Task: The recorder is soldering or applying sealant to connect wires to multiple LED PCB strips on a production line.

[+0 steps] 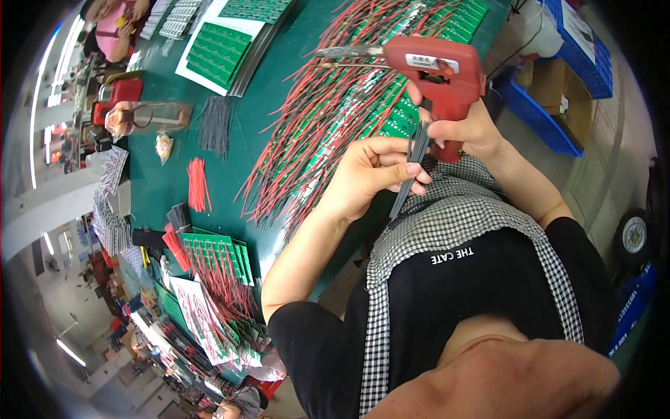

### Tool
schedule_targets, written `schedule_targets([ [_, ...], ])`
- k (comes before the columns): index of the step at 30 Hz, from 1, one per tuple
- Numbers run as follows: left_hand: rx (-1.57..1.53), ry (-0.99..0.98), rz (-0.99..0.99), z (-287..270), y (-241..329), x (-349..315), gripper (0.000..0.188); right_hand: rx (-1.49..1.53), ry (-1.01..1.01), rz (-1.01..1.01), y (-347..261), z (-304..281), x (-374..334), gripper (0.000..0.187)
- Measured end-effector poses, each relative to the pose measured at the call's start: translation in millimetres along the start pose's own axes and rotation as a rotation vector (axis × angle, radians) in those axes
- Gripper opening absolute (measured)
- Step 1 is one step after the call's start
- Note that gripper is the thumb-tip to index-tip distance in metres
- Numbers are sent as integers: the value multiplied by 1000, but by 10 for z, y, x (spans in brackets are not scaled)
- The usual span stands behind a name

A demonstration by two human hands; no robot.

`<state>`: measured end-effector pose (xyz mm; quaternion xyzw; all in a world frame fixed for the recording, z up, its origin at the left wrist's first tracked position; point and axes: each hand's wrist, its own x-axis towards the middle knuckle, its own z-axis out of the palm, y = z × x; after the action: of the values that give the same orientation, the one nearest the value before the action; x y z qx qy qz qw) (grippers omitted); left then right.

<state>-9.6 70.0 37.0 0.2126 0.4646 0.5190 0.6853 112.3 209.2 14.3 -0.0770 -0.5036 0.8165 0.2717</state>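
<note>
My right hand point(474, 131) is wrapped round the handle of a red soldering gun point(436, 59), whose long metal tip points left over the table. In my left hand point(373, 171), a bundle of thin black wires point(419, 143) is pinched between thumb and fingers, just above my lap. The upper ends of that bundle come close to my right thumb; whether they touch cannot be made out. Beyond my hands, green circuit boards point(401, 115) lie in rows under many red and black wires point(300, 140).
On the green table point(244, 150) lie a black wire bundle point(216, 126), a red wire bundle point(198, 185) and stacked green boards point(220, 52). Wired boards point(216, 258) stand at the near left. Blue crates point(537, 105) are on the right. Another person point(112, 28) sits at the far left.
</note>
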Motion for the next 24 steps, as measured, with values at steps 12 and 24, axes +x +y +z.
schedule_targets([
  [12, 93, -93, -91, 155, -76, 7, 25, -326, -121, 177, 19, -163, -169, 40],
  [24, -23, -66, 30, 83, -186, 82, 20, -297, -112, 193, 26, -133, -202, 45],
])
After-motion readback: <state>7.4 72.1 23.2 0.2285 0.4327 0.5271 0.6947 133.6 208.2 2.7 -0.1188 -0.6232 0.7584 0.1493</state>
